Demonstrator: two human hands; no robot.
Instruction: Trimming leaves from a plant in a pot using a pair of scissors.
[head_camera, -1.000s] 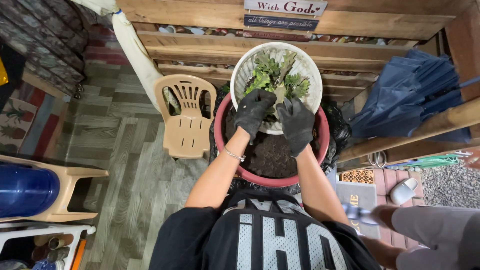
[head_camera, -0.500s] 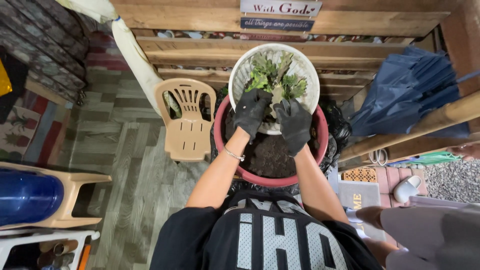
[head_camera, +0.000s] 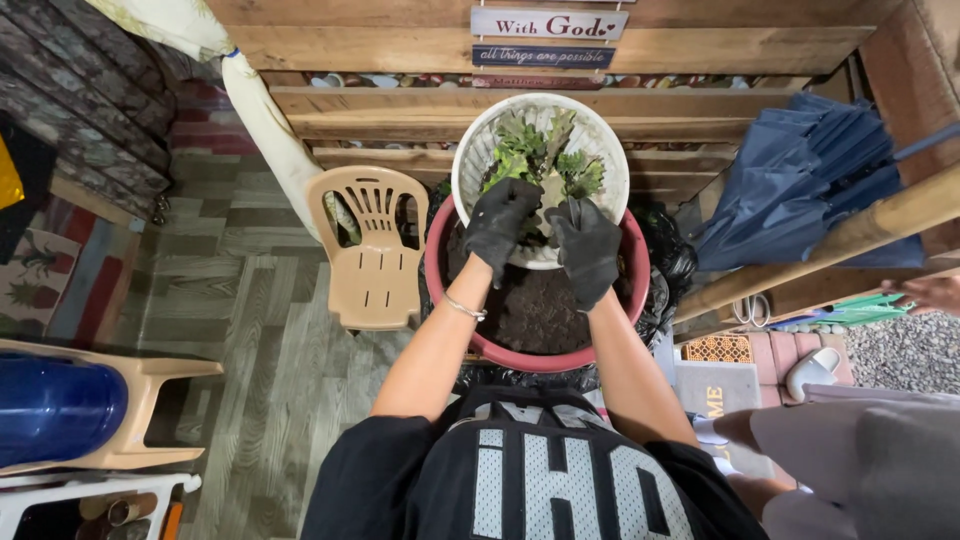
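Note:
A white pot (head_camera: 476, 150) with a green leafy plant (head_camera: 528, 150) rests tilted on the far rim of a red basin (head_camera: 520, 355) filled with dark soil (head_camera: 535, 312). My left hand (head_camera: 498, 218), in a black glove, reaches into the pot at the near left side, fingers down in the soil by the plant's base. My right hand (head_camera: 587, 250), also gloved, lies on the near right rim of the pot, fingers curled over it. Whether either hand grips anything is hidden by the gloves.
A beige plastic chair (head_camera: 372, 250) stands left of the basin. Wooden slats (head_camera: 400, 100) rise behind. A folded blue umbrella (head_camera: 800, 180) leans at the right by a wooden pole (head_camera: 830, 245). Another person's leg (head_camera: 850, 460) is at the lower right. A blue container (head_camera: 50, 405) sits at the left.
Both gloved hands have stayed on the pot, shifting slightly. The view has drifted a little; the person at the right has moved further into the frame.

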